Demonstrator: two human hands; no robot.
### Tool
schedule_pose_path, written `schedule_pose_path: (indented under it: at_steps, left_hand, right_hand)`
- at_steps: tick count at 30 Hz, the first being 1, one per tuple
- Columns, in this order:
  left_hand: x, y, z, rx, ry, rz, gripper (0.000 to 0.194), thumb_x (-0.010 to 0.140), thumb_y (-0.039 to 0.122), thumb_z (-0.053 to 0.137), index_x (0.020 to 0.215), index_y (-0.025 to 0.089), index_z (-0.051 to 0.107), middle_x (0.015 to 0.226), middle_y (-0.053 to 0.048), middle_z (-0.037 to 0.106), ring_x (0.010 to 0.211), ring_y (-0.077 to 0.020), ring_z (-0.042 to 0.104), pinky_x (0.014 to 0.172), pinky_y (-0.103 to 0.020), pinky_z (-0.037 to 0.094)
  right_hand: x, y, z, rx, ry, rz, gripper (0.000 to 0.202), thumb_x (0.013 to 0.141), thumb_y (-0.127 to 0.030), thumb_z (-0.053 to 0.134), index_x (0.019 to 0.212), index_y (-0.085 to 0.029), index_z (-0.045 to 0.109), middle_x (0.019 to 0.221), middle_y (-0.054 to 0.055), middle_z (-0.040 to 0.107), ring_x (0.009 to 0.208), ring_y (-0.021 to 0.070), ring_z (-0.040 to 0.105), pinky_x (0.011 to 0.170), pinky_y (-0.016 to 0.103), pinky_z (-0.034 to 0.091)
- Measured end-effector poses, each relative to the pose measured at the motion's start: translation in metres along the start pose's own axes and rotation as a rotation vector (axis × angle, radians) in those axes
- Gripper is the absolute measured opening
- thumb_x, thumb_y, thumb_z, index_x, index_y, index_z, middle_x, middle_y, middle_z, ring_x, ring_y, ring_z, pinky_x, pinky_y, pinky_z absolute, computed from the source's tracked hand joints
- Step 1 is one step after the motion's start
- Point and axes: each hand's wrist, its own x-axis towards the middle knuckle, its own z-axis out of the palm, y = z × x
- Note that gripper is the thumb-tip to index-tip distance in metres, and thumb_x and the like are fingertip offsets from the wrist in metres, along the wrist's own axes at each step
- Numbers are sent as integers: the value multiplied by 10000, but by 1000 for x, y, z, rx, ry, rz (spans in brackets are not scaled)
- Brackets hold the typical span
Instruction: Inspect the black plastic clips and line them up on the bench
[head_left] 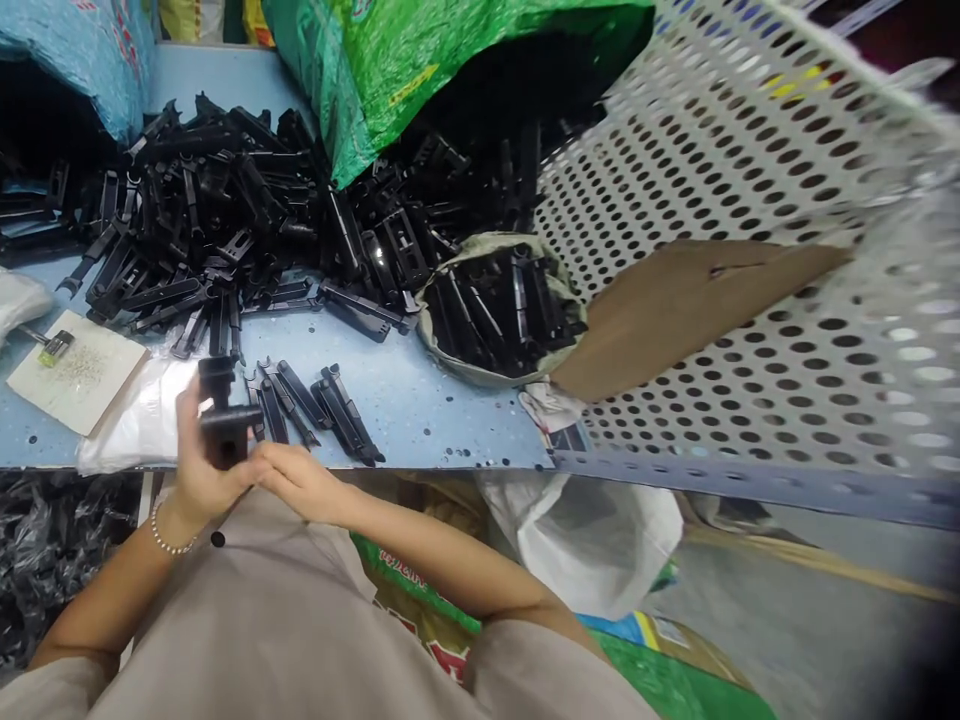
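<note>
Head view, work in hand: a black plastic part [223, 425] is held upright at the near edge of the desk [420, 400], just above the lap.
Left hand [199, 470]: curled around the part from 9 o'clock, thumb raised along its side; a bead bracelet [169, 540] is worn at the wrist.
Right hand [296, 478]: fingers drawn together, their tips pressed against the lower end of the part from 3 o'clock; what they pinch cannot be told.
Handling advice: the part is best kept steady in the left grip while the right fingertips work at its lower end, close to the body.
Finished-looking row [311, 405]: a few slim black pieces are laid side by side at 1 o'clock of the hands.
Loose pile [217, 220]: many black parts are heaped at 12 o'clock, well apart.
Bowl [495, 305]: filled with the same parts, at 2 o'clock.
Green sack [390, 70]: opened over the far heap.
Perforated panel [750, 250]: leaned across the right side, a brown card [675, 300] resting on it.
Obstruction: a white plastic bag [142, 420] lies just beside the left hand.
</note>
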Motion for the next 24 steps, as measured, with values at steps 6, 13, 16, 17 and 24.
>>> schedule_pose_path:
  at_steps: [6,13,16,17,24]
  left_hand:
    - [13,-50,-19,-32,69,-230,465,871,427,644,1250,219,472,1123,-83,665,1096,-255,664,977,-468,533]
    - [18,-95,-13,545,11,28,539,968,368,479,1466,193,374,1526,-165,377,1468,-284,317,1228,-512,235]
    - [14,-75,1,683,-56,244,543,979,371,474,1482,187,383,1567,-181,301,1502,-307,233,1238,-543,181]
    - [13,-67,7,662,-94,264,568,978,384,484,1503,211,355,1585,-169,281,1509,-303,219,1240,-538,179]
    - [13,-40,33,206,-203,-114,754,954,521,501,1579,288,150,1645,-77,257,1525,-257,229,1257,-440,191]
  right_hand:
    - [30,63,-81,-390,455,196,282,1038,-356,388,1051,-216,632,984,95,644,979,245,576,890,432,462]
    - [10,127,-162,-734,735,482,208,972,-201,519,1057,-95,676,871,129,629,984,280,591,911,491,440]
    - [-14,90,-135,-737,738,447,299,961,-220,521,1202,-81,630,1021,182,661,993,291,592,882,470,469]
    - [-20,74,-119,-722,742,410,317,965,-236,514,1237,-105,612,1053,172,665,999,283,596,884,454,479]
    - [-22,-6,-37,-274,501,-12,226,995,-263,510,1182,-205,626,994,75,710,904,198,652,813,338,530]
